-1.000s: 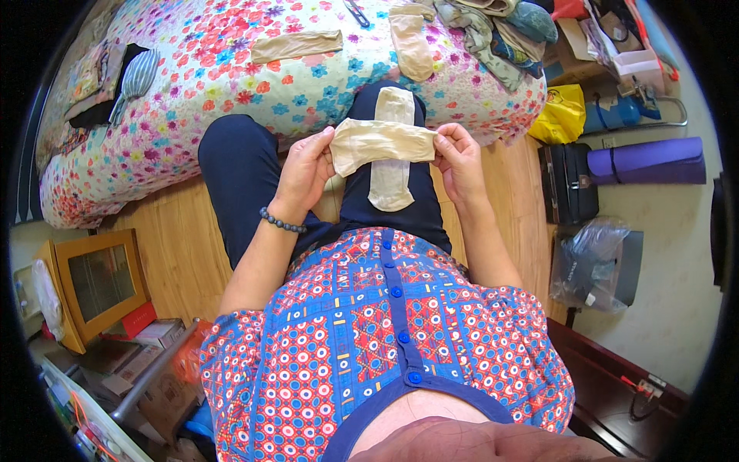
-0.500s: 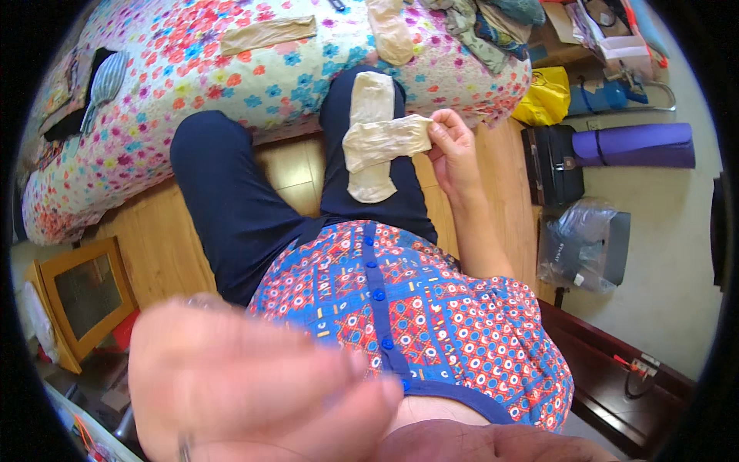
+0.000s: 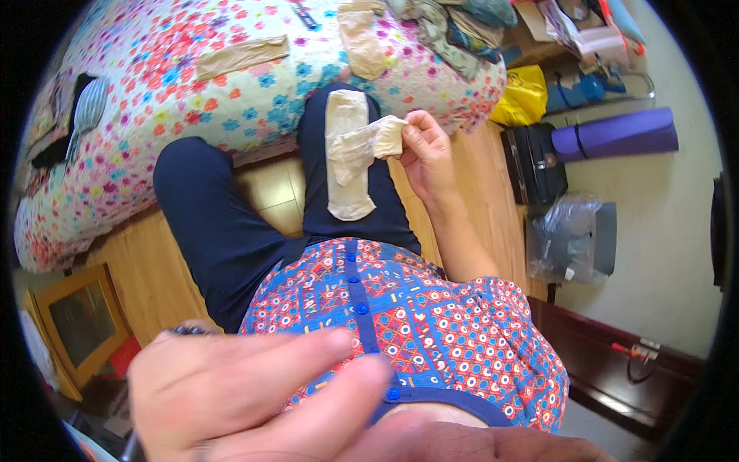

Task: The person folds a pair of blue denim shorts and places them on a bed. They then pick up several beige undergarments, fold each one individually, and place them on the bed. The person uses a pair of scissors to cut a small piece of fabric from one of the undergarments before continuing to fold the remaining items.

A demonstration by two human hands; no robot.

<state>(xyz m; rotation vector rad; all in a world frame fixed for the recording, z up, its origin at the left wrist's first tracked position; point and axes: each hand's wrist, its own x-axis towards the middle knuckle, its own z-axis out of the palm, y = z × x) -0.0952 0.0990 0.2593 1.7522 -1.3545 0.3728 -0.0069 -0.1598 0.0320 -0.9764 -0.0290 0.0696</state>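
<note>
A beige sock (image 3: pixel 350 202) lies lengthwise along my right thigh. Across it rests a second, crumpled beige sock (image 3: pixel 356 150). My right hand (image 3: pixel 428 150) pinches that second sock's end between thumb and fingers, with the gripped end folded and lifted a little off the leg. Close to the camera at lower left, my left hand (image 3: pixel 254 385) is large and slightly blurred. Its fingers are stretched out, with a gap between thumb and index finger, and no object shows in it.
Ahead stands a bed with a floral sheet (image 3: pixel 231 100), bearing two more beige socks (image 3: pixel 242 58) (image 3: pixel 362 42) and a pile of clothes (image 3: pixel 454 38). At right are a yellow bag (image 3: pixel 523 96), a black case (image 3: pixel 533 162) and a rolled purple mat (image 3: pixel 616 144). A wooden-framed cabinet (image 3: pixel 81 316) stands left.
The crossing sock's right end has been folded back, so it reaches less far right. My left hand has shifted slightly lower, its fingers clearer. The whole view has moved a little.
</note>
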